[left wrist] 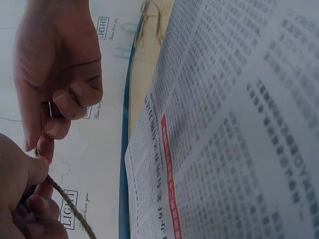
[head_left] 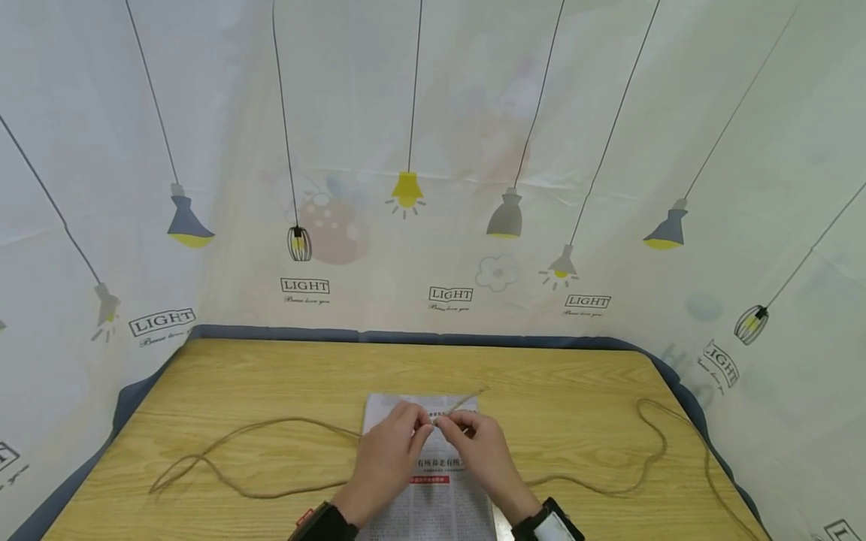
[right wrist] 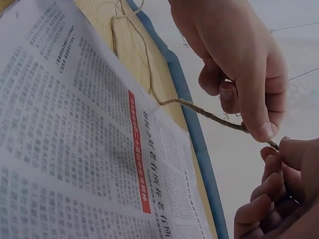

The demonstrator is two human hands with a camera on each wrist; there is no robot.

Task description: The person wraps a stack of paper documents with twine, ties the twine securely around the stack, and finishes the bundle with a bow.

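Right wrist view: pinches the twine [right wrist: 214,117] between thumb and fingertips of the left grip [head_left: 389,454], and pinches it just beside that with thumb against fingertips of the right grip [head_left: 482,454]. From the left grip, slants off toward 10 o'clock and down to the table [head_left: 271,376].

Head view: lies between both grips at 6 o'clock, above a newspaper [head_left: 433,507]. From the pinch, pokes a short end out toward 2 o'clock. Spreads in a long, narrow loop over the table toward 9 o'clock of the left grip; wanders in a wavy bend toward 4 o'clock of the right grip, reaching near the table's edge.

Left wrist view: leaves the left grip toward 5 o'clock.

Looks thin, tan on the table, darker close to the fingers; shows a twisted lay and a few stray fibres.
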